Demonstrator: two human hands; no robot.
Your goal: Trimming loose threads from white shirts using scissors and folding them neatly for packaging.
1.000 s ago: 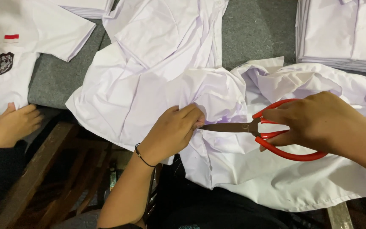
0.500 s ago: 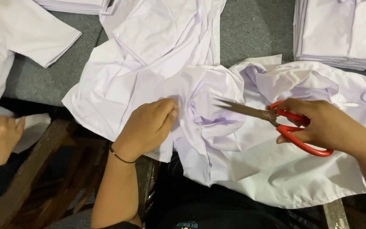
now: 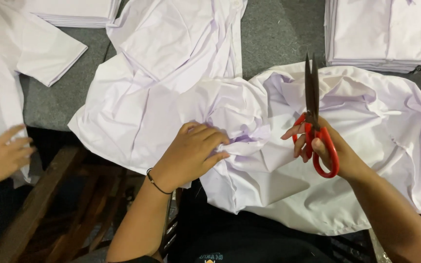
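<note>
I see the left hand point(image 3: 191, 153) pressing down on a white shirt point(image 3: 249, 146) crumpled on the grey table point(image 3: 274, 34) — fingers curled, bunching the cloth. Right hand point(image 3: 327, 151) grips red-handled scissors point(image 3: 315, 126), blades shut and pointing up, above the shirt. Another person's hand point(image 3: 1, 156) at far left — open.

So the scissors point(image 3: 317, 129) have bright red handles and dark grey blades. The shirt point(image 3: 249, 146) is plain white, with faint lilac in the shadowed folds, no pattern on it. The folded stack point(image 3: 366, 34) is white too, with one small red tab at the edge. Table cover point(image 3: 274, 34) is a speckled mid grey. The wristband point(image 3: 158, 182) is a thin band, looks black I think, hard to tell.
</note>
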